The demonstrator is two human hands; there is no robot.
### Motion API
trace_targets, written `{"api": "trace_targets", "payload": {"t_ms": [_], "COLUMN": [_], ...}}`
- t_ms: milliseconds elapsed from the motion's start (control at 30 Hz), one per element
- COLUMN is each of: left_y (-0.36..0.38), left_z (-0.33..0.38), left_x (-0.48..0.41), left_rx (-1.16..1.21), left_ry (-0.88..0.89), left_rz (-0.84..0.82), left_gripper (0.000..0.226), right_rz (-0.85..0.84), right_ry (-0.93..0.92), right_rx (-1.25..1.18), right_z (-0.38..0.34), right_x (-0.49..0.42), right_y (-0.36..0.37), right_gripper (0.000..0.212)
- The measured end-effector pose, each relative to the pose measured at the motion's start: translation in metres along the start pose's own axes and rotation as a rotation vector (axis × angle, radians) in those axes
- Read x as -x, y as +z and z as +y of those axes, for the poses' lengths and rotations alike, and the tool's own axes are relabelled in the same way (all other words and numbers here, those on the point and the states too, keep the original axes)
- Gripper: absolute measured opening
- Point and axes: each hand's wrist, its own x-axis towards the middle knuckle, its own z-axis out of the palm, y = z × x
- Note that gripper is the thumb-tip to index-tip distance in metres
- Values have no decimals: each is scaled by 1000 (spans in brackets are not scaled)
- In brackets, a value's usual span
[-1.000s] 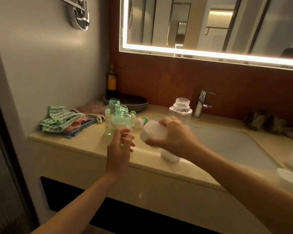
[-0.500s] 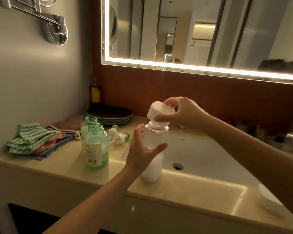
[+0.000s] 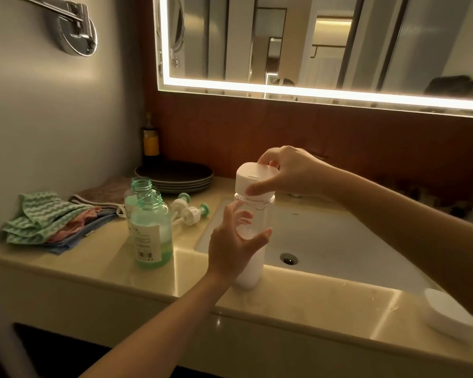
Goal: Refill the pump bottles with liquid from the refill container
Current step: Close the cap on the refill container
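The container [image 3: 250, 274] stood at the counter's [image 3: 93, 276] front edge, by the sink's [image 3: 339, 241] front left corner. The left hand [image 3: 235, 249] was curled round its clear upper part, and the right hand [image 3: 292, 170] gripped the white cap [image 3: 253, 177] sitting on its neck. Whether the cap was coming off or going on could not be told.

Left of it, the front bottle [image 3: 151, 230] and back bottle [image 3: 139, 189] stood open, touching or nearly so. Their pumps [image 3: 191, 211] lay on the counter behind them. The front bottle held green liquid, though its level was unclear.

Judging from this, the opening work was done. Any remaining pouring and refitting both pumps were left.
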Motion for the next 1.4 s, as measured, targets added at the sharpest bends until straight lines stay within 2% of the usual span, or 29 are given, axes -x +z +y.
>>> {"api": "trace_targets", "payload": {"t_ms": [100,200,233,367,467,667,900,1000,1133,1233,1267,1333,1400], "left_y": [0,2,2,1,1,2,2,2,1,1,1,1,1], "left_z": [2,3,3,4,2,0,-1,0,0,-1,-1,-1,-1], "left_x": [1,1,1,1,1,1,0,1,1,1,1,1,1], "left_rx": [-21,-34,-39,-54,-60,-59,-65,-50,-53,-45,-42,-39,-36], "left_ry": [-14,-16,-16,-10,1,22,24,10,11,7,6,4,4], "left_rz": [10,24,27,33,30,42,46,39,45,36,33,33,32], "left_gripper": [84,80,80,82,77,77,79,82,82,82,83,84,84], "right_rz": [86,-61,-110,-211,-217,-53,-285,-191,-97,-169,-215,-321,-337], "right_ry": [-20,26,25,-90,-103,-103,-98,-102,-91,-24,-9,-28,-67], "right_rx": [107,109,82,27,24,171,26,80,238,171,120,29,17], "right_z": [0,-1,-2,-3,-3,-6,-6,-5,-7,-9,-9,-8,-8], "right_x": [4,5,5,7,8,9,5,1,2,1,0,-2,-2], "right_y": [5,0,-4,-12,-6,2,-6,-5,2,-1,-5,-12,-13], "right_gripper": [70,96,99,73,65,71,64,63,75,91,90,71,57]}}
